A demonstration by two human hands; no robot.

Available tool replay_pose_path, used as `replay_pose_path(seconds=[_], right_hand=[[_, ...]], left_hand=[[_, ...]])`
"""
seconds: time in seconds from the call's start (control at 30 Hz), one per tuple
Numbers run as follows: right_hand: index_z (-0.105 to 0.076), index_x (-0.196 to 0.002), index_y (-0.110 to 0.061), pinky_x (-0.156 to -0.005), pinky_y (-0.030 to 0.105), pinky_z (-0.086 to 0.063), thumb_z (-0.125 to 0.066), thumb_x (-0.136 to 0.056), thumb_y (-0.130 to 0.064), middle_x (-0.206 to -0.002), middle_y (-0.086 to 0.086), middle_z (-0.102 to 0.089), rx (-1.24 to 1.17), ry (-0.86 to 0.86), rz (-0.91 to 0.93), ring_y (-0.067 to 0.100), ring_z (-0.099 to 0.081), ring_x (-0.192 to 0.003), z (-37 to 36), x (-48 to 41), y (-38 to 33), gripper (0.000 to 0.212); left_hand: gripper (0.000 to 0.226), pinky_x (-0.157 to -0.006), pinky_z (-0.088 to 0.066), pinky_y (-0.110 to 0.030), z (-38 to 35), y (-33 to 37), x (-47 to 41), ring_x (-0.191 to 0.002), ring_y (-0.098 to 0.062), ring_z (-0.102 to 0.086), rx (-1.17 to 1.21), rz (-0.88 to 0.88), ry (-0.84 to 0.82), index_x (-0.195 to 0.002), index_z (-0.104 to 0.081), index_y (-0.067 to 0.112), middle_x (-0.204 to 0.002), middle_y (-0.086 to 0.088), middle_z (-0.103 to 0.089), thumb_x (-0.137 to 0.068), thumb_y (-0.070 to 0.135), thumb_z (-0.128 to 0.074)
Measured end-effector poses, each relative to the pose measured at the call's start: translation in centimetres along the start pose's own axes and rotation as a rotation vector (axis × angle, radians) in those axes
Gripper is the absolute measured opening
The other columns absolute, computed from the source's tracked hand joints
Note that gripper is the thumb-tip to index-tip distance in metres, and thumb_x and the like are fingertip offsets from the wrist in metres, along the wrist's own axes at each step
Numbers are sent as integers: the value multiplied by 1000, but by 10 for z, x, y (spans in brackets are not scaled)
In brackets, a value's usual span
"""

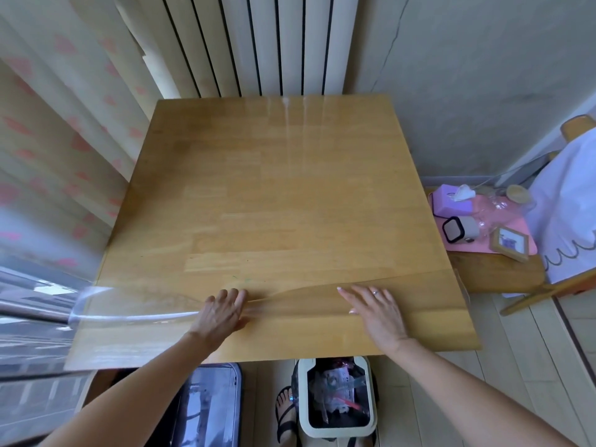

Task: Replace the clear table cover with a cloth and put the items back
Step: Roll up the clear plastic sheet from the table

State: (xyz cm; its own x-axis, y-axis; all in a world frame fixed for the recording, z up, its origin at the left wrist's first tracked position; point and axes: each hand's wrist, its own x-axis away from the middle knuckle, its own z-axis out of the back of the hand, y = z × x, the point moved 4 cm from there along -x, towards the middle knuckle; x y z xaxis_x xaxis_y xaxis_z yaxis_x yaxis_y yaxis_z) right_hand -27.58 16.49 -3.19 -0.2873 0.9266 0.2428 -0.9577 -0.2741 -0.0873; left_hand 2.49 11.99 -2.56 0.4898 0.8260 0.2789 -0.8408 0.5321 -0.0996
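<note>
White-rimmed bin (337,424) at 6 o'clock, under the near edge of the wooden table (274,195), with a sandalled foot (285,411) beside it.

Just past that, both hands are on the clear cover (129,304), which is gathered along the near strip of the tabletop.
- Left hand (222,312), 7 o'clock: fingers together, laid flat over the fold. No pinch that I can see.
- Right hand (377,312), 5 o'clock: fingers spread, palm pressing the sheet down.

The cover's 9 o'clock end curls up into an open loop and overhangs the table edge. Its 3 o'clock end lies flat, with the edge running skew. My read is that it's being rolled off, early in the task.

At 3 o'clock a stool (496,272) holds the items: purple tissue box (451,201), picture frame (511,243), and what looks like glassware (493,204). A white cloth (567,201) is draped just beyond. Radiator (258,43) at 12.

Risks:
- The roll goes conical, because one end is bulked up and the other is flat.
- Lifting either palm lets the springy sheet uncurl.
- The overhanging end drags the cover off at 9 o'clock.
- Swinging the stiff roll toward 3 o'clock could clip the glassware.
</note>
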Motion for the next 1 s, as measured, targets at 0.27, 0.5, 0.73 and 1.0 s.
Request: replay_pose_path(seconds=[0.27, 0.5, 0.73, 1.0], right_hand=[[-66, -110, -21, -65, 34, -58, -92, -48, -31, -86, 0, -66, 4, 109, 25, 19, -67, -75, 10, -9, 0, 68], [-60, -119, -22, -82, 34, -48, -64, -86, -10, -102, 0, -71, -198, -5, 76, 23, -65, -94, 38, -34, 8, 35], [-66, -98, -35, -76, 23, -46, -63, -85, -24, -69, -10, -67, -509, -306, -181, 13, -61, -72, 47, -82, 28, 17], [-58, -72, -32, -64, 23, -40, -77, -74, -21, -76, -11, -56, -611, -177, -309, 15, -56, -78, 35, -113, 36, 22]], left_hand=[[47, -79, -43, -32, 5, -12, -16, -104, -27, -57, 84, -87, -239, -125, -35, 10, -117, -8, -58, -97, 47, -36], [51, -67, -36, -26, 7, -24, -22, -89, -28, -60, 277, -91, -245, -123, -33, 11, -106, -10, -63, -93, 51, -38], [45, -69, -53, -32, 21, -32, -21, -84, -21, -64, 50, -23, 186, -114, -50, 21, -102, -5, -62, -82, 52, -59], [86, -112, -10, -61, -20, -15, -9, -146, -30, 1, -46, 61, 97, -151, -8, 23, -157, -12, -3, -80, 71, -20]])
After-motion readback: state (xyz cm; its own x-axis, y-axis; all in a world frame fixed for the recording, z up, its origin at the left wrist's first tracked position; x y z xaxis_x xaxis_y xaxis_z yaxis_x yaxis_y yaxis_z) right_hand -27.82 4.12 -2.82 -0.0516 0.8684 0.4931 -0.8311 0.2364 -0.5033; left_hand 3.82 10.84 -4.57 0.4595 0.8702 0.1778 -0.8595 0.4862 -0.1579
